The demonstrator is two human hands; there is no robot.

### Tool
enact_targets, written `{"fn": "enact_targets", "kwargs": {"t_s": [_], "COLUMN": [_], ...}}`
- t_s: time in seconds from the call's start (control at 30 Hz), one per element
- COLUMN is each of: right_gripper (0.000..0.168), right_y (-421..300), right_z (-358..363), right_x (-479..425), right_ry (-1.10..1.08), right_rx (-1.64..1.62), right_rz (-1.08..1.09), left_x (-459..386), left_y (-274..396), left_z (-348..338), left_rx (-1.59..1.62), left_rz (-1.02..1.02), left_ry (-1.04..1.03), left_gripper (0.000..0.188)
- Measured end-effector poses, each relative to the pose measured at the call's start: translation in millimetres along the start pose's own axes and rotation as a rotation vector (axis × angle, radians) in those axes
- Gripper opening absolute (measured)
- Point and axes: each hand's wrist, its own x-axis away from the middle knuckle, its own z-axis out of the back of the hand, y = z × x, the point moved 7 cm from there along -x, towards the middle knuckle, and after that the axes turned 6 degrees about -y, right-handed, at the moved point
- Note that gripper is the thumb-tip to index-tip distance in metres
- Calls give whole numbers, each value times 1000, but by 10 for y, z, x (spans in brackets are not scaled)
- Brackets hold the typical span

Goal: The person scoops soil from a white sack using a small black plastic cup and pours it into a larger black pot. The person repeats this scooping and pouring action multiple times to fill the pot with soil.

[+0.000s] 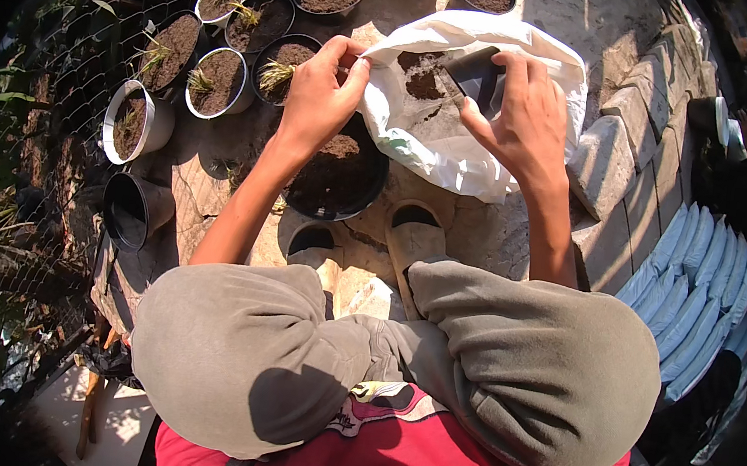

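Note:
My left hand (325, 95) pinches the near-left rim of a white plastic sack (416, 155) between thumb and fingers. Inside the sack's mouth, my right hand (529, 116) grips a dark, smooth-sided container (472, 73), tilted; its full shape is partly hidden by the fingers. Some dark brown soil (423, 85) lies in the sack, left of that container. Under my left forearm stands a wide black pot (359, 211), partly filled with loose soil (340, 147). My left wrist and forearm cover part of it.
Several black and white pots (218, 84) with soil and small grassy plants stand at the left and back. A black pot (133, 211) lies tipped near a wire fence (84, 66). Concrete blocks (617, 156) and stacked pale filled bags (689, 286) line the right. My shoes (414, 237) stand close by.

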Motion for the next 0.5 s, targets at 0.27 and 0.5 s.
{"fn": "enact_targets", "kwargs": {"t_s": [0.27,0.5], "right_gripper": [51,36], "right_y": [507,496], "right_z": [-1655,-1904], "right_x": [-411,-735], "right_ry": [-111,267], "right_rx": [-257,-251], "right_rz": [-113,87], "left_x": [24,-7], "left_y": [88,26], "left_z": [-108,-100], "left_rx": [53,54], "left_rz": [-32,-47], "left_ry": [-4,-6], "left_gripper": [18,18]}}
